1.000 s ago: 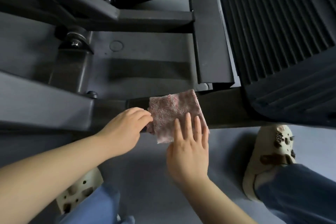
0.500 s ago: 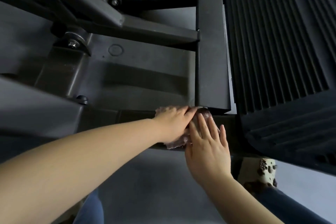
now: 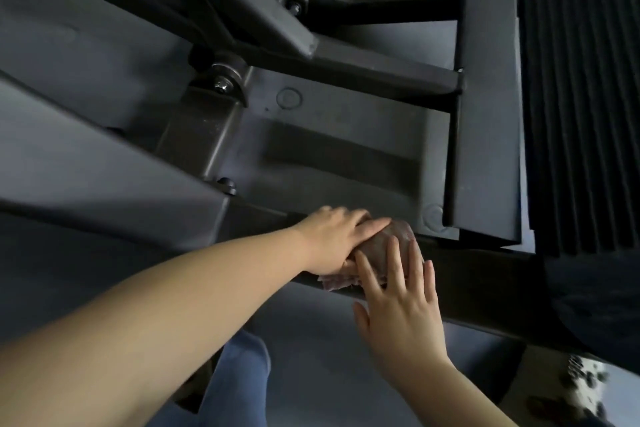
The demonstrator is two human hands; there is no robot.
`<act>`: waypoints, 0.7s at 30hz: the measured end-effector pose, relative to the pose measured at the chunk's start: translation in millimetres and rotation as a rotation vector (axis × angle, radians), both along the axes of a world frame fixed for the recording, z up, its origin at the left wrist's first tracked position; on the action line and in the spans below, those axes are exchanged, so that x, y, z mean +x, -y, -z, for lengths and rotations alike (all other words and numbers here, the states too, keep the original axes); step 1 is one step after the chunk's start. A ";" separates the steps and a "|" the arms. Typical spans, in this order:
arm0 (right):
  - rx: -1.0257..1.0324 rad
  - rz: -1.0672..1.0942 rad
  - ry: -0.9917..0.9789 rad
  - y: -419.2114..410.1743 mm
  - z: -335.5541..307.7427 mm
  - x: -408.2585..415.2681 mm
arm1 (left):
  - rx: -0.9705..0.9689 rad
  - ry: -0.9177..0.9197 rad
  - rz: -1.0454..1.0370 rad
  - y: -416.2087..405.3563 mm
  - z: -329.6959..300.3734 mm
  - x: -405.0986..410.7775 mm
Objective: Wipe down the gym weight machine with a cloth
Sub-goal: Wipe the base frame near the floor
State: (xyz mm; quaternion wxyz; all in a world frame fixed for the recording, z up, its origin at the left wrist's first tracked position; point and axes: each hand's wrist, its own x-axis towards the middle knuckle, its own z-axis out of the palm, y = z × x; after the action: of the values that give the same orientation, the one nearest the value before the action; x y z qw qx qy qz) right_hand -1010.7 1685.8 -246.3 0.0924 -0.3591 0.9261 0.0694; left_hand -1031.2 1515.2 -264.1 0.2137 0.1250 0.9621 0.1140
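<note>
Both hands are on the pinkish cloth (image 3: 398, 246), which lies draped over the dark lower frame bar (image 3: 485, 281) of the weight machine, just in front of the upright black post (image 3: 485, 114) and left of the ribbed black block (image 3: 581, 114). The left hand (image 3: 332, 239) lies on the cloth's left part, fingers stretched over it; its grip looks flat and pressing, not curled round the fabric. The right hand (image 3: 398, 315) has straight, spread fingers laid on the cloth's near side, its grip likewise apart and pressing.

By my reading the wipe is under way on this one bar and far from finished. Nothing in the view shows which surfaces are already clean: the matte metal looks alike everywhere. Much of the machine appears left to do: the recessed base plate (image 3: 346, 149) behind the bar, the slanted struts (image 3: 277, 10) with their bolts above, the post, the ribbed block and the broad beam (image 3: 104, 184) on the left. A blue trouser leg (image 3: 239, 378) and a spotted shoe (image 3: 585, 378) show below
</note>
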 end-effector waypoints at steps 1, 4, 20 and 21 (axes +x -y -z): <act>0.013 -0.023 0.019 6.0 1.1 0.8 | -0.011 0.001 -0.010 7.0 3.5 3.7; 0.036 -0.085 0.070 26.1 4.7 2.8 | -0.052 0.024 -0.043 29.9 10.6 15.0; 0.001 -0.332 0.176 89.6 30.3 8.1 | -0.399 0.174 -0.180 92.5 9.0 53.2; 0.008 -0.365 0.174 88.4 27.8 4.7 | -0.386 0.185 -0.198 91.5 9.1 55.0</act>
State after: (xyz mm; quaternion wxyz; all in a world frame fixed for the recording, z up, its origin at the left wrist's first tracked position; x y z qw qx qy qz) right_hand -1006.1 1597.4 -274.2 0.1595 -0.5253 0.8338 0.0576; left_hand -976.2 1423.7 -273.2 0.3087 -0.0243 0.9500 -0.0408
